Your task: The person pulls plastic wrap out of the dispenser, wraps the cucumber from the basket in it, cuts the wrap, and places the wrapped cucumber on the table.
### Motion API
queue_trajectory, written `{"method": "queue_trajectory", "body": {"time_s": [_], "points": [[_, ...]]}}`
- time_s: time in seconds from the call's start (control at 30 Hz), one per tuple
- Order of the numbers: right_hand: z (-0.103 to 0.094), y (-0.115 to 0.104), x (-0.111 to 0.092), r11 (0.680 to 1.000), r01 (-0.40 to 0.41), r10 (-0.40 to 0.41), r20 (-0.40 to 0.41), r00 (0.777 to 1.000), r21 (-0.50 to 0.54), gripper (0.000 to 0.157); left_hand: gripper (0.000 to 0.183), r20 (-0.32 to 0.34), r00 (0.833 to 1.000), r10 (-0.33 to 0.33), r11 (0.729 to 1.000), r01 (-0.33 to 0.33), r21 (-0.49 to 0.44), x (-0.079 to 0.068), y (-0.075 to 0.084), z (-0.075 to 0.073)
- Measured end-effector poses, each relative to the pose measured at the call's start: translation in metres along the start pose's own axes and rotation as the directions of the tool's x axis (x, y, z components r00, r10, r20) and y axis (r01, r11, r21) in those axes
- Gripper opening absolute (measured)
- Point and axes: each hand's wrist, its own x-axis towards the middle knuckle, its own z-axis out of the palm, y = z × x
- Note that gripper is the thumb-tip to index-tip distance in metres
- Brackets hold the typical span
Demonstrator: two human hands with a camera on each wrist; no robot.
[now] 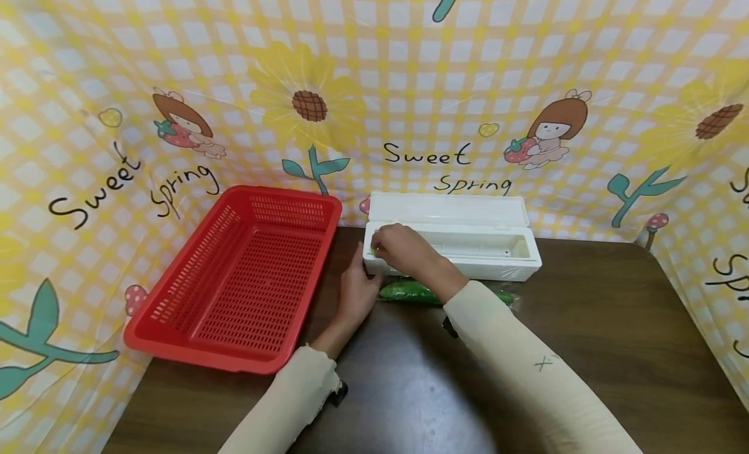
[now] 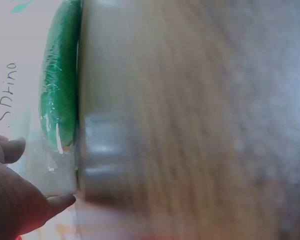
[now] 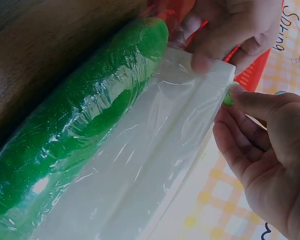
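Observation:
A long white plastic-wrap dispenser [image 1: 515, 270] lies at the back of the table with its lid [image 1: 447, 209] raised. At its left end, my left hand [image 1: 358, 286] grips the corner, thumb on the front face. My right hand [image 1: 406, 249] reaches over the same end and pinches a small green slider [image 3: 228, 96] between thumb and fingers. Clear film [image 3: 140, 160] stretches down the front of the dispenser to a green cucumber [image 1: 409, 291], which lies along it. In the right wrist view the film clings to the cucumber in wrinkles.
A red perforated basket [image 1: 137, 340] stands left of my left hand. The dark wooden table [image 1: 585, 350] reaches toward me and to the right. A yellow checked cloth [image 1: 409, 83] with printed flowers hangs behind and at both sides.

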Motion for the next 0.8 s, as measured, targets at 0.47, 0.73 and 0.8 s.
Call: {"method": "queue_trajectory", "body": {"time_s": [0.47,0.73,0.8], "points": [[0.000,-0.001,0.002,1.000,-0.011,0.011,-0.011,1.000,0.002,0.012,0.061,-0.055,0.994,0.091,0.996,-0.091,-0.010,0.013,-0.003,-0.004],[-0.002,0.001,-0.004,0.994,0.008,-0.009,-0.007,1.000,-0.110,0.010,0.056,-0.062,0.993,0.097,0.995,-0.096,0.016,0.012,-0.001,-0.002],[-0.002,0.002,-0.006,0.992,0.013,-0.013,-0.004,1.000,-0.124,0.010,0.053,-0.074,0.992,0.101,0.995,-0.099,0.029,0.011,0.000,-0.001]]}}
